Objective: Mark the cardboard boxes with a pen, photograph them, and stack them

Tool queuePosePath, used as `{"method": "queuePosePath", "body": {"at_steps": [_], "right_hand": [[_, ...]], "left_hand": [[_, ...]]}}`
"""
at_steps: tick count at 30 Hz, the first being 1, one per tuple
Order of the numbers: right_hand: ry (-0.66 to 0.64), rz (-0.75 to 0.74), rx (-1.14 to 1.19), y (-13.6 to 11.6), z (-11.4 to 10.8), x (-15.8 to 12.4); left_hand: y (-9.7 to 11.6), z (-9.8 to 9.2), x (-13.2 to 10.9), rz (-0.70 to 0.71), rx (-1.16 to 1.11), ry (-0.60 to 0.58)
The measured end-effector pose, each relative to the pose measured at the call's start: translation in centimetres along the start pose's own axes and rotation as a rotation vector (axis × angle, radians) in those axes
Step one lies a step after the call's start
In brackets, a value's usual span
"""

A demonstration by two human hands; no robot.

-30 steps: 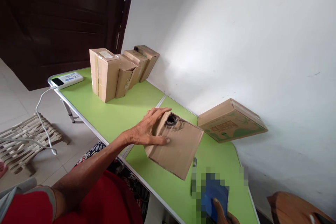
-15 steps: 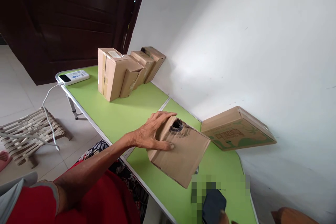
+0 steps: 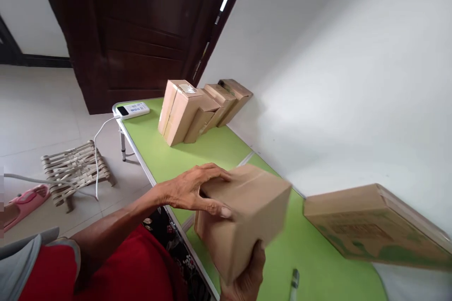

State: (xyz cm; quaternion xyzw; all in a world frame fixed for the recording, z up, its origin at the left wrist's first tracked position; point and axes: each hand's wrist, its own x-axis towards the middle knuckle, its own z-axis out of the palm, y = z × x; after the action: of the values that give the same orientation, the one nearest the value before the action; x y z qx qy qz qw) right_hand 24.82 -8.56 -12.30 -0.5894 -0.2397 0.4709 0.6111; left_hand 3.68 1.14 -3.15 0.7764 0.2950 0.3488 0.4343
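Note:
A plain brown cardboard box (image 3: pixel 263 202) is held tilted above the green table, between both my hands. My left hand (image 3: pixel 196 190) grips its near left edge, thumb across one face and fingers over the top. From below, my right hand (image 3: pixel 249 275) supports the lower corner, its thumb pressed on the side; its other fingers are hidden under the box. A slim tool with a grey end (image 3: pixel 294 278) lies on the table to the right of my right hand, cut off by the frame edge.
Several cardboard boxes (image 3: pixel 176 113) stand in a row at the table's far end. A larger box with green print (image 3: pixel 367 225) leans by the wall. A white power bank (image 3: pixel 133 110) with a cable sits at the far left corner; a woven stool (image 3: pixel 77 169) is on the floor.
The box has been turned, and its dark hole is out of sight. My right hand has come under it. The dark object at lower right no longer shows. The view has shifted left.

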Motion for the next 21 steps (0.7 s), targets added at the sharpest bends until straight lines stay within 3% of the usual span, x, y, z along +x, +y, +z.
{"method": "queuePosePath", "body": {"at_steps": [2, 5, 9, 12, 14, 21], "right_hand": [[0.002, -0.139, -0.096, -1.5, 1.3, 0.5], [-0.073, -0.376, -0.276, -2.9, 4.6, 0.6], [-0.287, -0.570, -0.364, -2.0, 10.0, -0.5], [-0.446, -0.707, -0.429, -0.3, 13.8, -1.1], [-0.523, -0.755, -0.461, 1.1, 16.0, -0.9], [-0.590, -0.898, -0.569, 4.9, 21.1, 3.3]], "left_hand": [[0.0, -1.1, -1.1, -0.100, 0.080, 0.036], [-0.8, -1.6, -2.8, -0.210, 0.103, 0.205], [-3.5, -2.7, -5.1, -0.213, 0.012, 0.621], [-6.4, -4.9, -6.2, -0.233, 0.085, 0.977], [-8.5, -6.5, -6.5, -0.255, 0.141, 1.135], [-13.9, -10.8, -4.5, -0.260, 0.242, 1.350]]}}
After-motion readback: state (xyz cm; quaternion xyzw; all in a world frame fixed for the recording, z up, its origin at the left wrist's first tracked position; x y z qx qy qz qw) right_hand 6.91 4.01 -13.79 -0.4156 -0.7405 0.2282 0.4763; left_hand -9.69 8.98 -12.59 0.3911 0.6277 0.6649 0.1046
